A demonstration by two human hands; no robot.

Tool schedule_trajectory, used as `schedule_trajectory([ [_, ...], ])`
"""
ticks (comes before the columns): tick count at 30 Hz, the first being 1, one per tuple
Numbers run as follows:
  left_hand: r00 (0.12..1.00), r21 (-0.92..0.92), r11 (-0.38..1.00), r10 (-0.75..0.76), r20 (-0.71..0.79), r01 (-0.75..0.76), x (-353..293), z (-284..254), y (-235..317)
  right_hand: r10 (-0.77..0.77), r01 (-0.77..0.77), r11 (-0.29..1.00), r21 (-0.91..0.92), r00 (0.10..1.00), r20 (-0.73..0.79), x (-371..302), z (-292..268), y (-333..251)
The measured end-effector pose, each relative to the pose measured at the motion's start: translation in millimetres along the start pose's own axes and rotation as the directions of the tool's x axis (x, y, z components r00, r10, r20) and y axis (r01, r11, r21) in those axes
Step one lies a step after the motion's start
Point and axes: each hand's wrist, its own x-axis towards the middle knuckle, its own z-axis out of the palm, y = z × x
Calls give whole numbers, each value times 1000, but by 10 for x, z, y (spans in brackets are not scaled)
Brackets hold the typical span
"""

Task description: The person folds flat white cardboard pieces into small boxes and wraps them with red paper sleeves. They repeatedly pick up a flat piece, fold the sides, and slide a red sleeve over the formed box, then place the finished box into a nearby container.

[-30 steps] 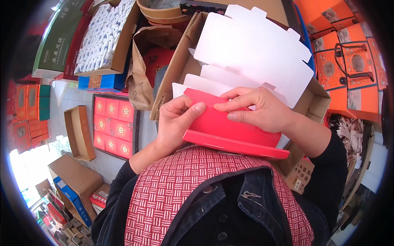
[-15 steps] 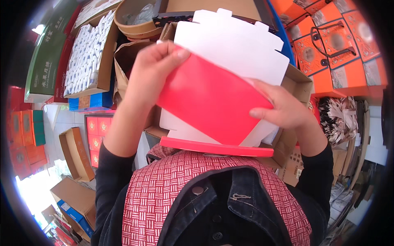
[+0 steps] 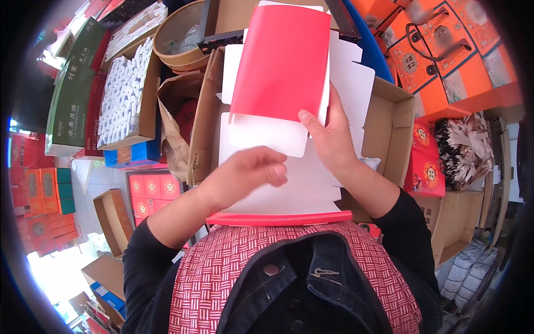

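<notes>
A flat red card piece with a white flap below it stands tilted over a pile of white box blanks. My right hand grips its lower right edge, thumb on the front and fingers behind. My left hand is nearer to me, below the white flap and over the white card. Its fingers are curled together, slightly blurred, with nothing seen in them. A red card edge runs along the near side of the pile, against my apron.
An open cardboard carton surrounds the white blanks. To the left are a box of small white packets, a brown paper bag and a round tub. Orange gift boxes are stacked at the right, above red boxes.
The red card has turned from slanted to nearly upright and moved farther from me. My left hand has let go of its corner and come down toward me; my right hand still grips it.
</notes>
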Motion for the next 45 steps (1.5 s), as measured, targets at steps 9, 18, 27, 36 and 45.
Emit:
schedule_trajectory([
  [9,991,223,968,-128,30,118,-12,-74,234,129,-130,991,41,991,24,94,0,-18],
  [18,922,-549,747,240,-303,-375,678,-70,-120,206,-199,978,-71,972,114,-141,103,121],
  [27,858,-524,698,275,-433,-488,781,78,-299,175,-167,902,399,984,17,200,161,286],
  [36,842,-552,647,305,-445,-526,805,75,-285,8,25,975,222,990,-143,130,306,305],
  [45,859,-618,603,275,-433,-505,824,36,-320,73,-26,967,252,981,-180,151,373,211],
])
